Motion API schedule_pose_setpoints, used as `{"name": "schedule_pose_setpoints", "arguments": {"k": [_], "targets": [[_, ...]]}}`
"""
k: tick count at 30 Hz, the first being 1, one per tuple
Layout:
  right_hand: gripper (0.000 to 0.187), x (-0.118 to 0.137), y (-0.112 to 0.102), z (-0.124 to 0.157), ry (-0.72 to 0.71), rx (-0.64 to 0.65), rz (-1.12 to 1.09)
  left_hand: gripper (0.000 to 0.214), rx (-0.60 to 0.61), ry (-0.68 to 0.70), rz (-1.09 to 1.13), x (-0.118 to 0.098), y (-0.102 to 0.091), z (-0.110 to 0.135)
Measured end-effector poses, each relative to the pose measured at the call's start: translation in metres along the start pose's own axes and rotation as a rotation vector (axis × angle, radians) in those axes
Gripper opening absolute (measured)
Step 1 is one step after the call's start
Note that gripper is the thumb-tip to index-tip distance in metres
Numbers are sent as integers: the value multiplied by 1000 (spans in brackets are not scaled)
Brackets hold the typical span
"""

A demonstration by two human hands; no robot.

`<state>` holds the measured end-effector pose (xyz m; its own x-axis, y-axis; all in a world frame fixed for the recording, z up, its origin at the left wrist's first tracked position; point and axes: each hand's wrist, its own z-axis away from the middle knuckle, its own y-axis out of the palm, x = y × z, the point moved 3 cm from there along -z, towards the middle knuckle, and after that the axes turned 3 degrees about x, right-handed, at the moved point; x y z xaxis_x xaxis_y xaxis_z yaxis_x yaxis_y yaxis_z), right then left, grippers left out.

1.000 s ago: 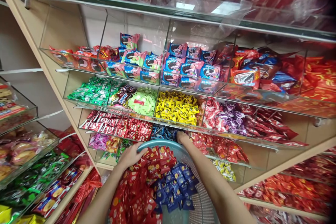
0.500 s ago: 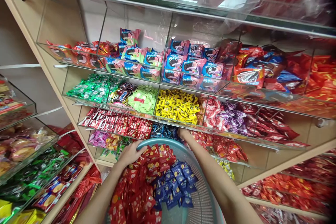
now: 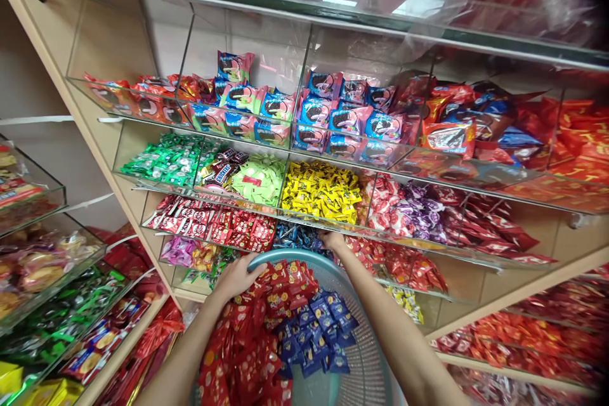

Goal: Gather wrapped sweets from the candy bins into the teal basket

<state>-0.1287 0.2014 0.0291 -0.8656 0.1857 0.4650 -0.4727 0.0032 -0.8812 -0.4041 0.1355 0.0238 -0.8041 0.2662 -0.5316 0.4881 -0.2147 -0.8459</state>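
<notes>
My left hand (image 3: 240, 278) is closed on the far left rim of a teal plastic basket (image 3: 368, 298), thumb over the edge. In the basket, red candy packets (image 3: 247, 346) lie on the left and dark blue candy packets (image 3: 316, 330) to the right of them. Beyond the rim, my right hand (image 3: 334, 242) reaches to the right end of a shelf bin of dark blue wrapped candies (image 3: 295, 236). Its fingers are mostly hidden, so whether they hold a candy does not show.
Yellow candies (image 3: 323, 193) fill a clear bin just above my right hand, under a shelf of blue and pink cookie packs (image 3: 316, 111). Red packets (image 3: 247, 228) sit left of the blue candies. Clear shelf edges (image 3: 190, 193) run across. More stocked shelves (image 3: 52, 304) stand at the left.
My right hand has shifted slightly, with a little more of it showing at the blue candy bin. My left hand and the basket stay in place.
</notes>
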Motion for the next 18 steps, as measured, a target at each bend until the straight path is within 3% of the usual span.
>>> {"name": "schedule_pose_setpoints", "arguments": {"k": [7, 12, 18], "targets": [[27, -1, -1, 33, -32, -85, -422, 41, 4, -9, 17, -4, -3, 1], [25, 2, 1, 69, -179, -141, -700, 44, 6, -7, 37, -1, -2, 1], [23, 30, 26, 103, -287, 51, -973, 50, 17, -23, 168, 4, -2, 0]]}}
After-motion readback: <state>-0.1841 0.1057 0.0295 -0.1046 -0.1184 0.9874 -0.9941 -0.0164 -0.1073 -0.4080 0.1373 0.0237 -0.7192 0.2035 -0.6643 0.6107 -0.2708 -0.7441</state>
